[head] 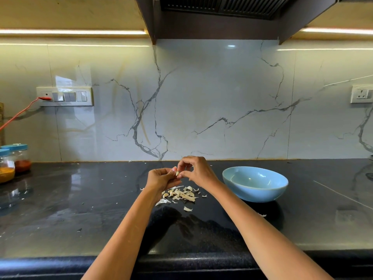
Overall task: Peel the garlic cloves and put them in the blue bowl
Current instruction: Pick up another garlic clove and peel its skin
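Note:
A small garlic clove (177,173) is held up above the black counter, between both hands. My left hand (161,178) grips it from the left with curled fingers. My right hand (196,169) pinches its tip from the right with thumb and forefinger. Beneath the hands lies a pile of pale garlic skins (181,194). The blue bowl (254,183) stands on the counter just right of my right hand; what shows of its inside looks bare.
Two blue-lidded spice jars (12,160) stand at the far left by the marble backsplash. An orange cable (18,114) runs to the wall switch panel (64,96). Loose skin scraps (187,208) dot the black counter (80,209). Its front edge lies near me.

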